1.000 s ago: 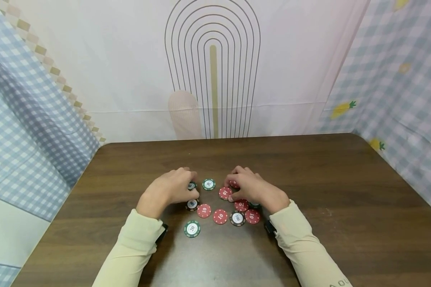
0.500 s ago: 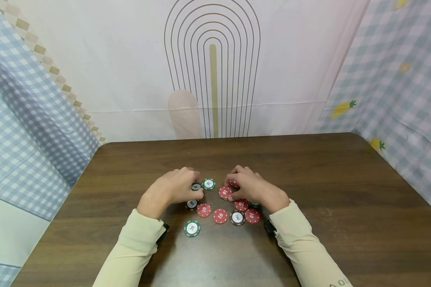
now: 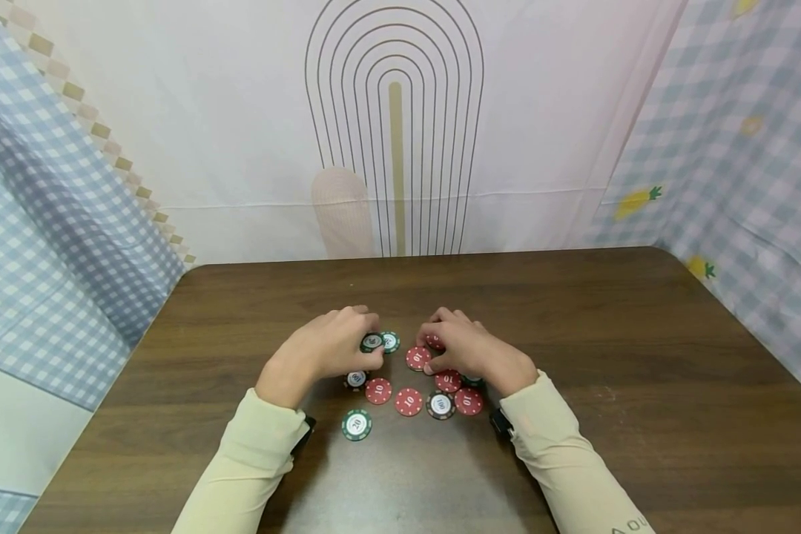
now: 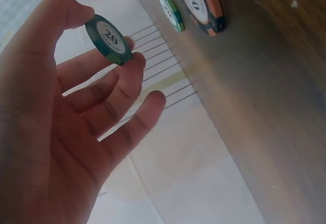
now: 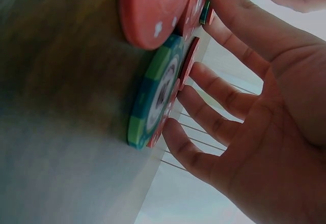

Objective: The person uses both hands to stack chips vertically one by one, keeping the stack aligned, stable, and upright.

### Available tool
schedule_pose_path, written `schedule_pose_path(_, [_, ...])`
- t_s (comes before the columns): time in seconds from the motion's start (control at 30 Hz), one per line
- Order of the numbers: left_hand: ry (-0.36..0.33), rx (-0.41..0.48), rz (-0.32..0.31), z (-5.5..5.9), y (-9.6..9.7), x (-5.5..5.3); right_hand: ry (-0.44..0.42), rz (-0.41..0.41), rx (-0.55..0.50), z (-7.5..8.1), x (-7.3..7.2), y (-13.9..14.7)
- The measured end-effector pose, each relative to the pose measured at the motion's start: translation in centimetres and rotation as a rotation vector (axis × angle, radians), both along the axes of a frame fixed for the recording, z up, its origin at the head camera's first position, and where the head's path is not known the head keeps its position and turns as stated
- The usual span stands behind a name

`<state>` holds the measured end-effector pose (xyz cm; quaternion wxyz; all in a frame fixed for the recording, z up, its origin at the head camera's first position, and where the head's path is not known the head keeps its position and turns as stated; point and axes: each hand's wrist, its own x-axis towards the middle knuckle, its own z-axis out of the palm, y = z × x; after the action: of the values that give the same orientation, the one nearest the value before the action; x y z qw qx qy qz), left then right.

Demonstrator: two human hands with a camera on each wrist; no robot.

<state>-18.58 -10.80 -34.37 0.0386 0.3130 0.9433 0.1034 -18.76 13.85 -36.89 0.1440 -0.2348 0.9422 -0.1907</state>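
Observation:
My left hand (image 3: 330, 345) pinches a green poker chip (image 4: 108, 39) marked 20 between thumb and fingertips, its face tilted. In the head view this chip overlaps the left edge of another green chip (image 3: 391, 342) on the table. To the right, my right hand (image 3: 470, 347) rests low over the chips, thumb and index finger at the edges of a red 10 chip (image 3: 417, 358). Under its palm side lie more red chips (image 3: 448, 381) and a green chip (image 5: 157, 94); another red chip (image 3: 434, 342) is partly hidden by its fingers.
Nearer the front lie two red 10 chips (image 3: 409, 402), a black 100 chip (image 3: 440, 406), another red chip (image 3: 469, 401) and a green 20 chip (image 3: 357, 425). A second black chip (image 3: 357, 380) sits below the left hand. Patterned cloth (image 3: 240, 148) hangs behind the brown table (image 3: 607, 334).
My left hand has moved slightly right with the green chip, bringing it up to the other green chip. My right hand has stayed in place.

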Motion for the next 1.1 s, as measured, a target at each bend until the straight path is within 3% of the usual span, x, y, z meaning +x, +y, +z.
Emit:
schedule_pose_path(0.3, [0.023, 0.053, -0.065, 0.4, 1.0, 0.5, -0.004, 0.003, 0.005, 0.1, 0.0, 0.0])
schedule_pose_path(0.67, [0.106, 0.047, -0.101, -0.4, 2.2, 0.6, -0.011, -0.012, 0.007, 0.1, -0.1, -0.1])
schedule_pose_path(0.8, [0.11, 0.025, -0.1, -0.7, 2.8, 0.8, -0.016, -0.015, 0.027, 0.0, -0.1, -0.1])
schedule_pose_path(1.1, [0.202, -0.099, -0.073, -1.1, 4.4, 1.7, 0.009, 0.003, 0.072, 0.1, -0.1, -0.2])
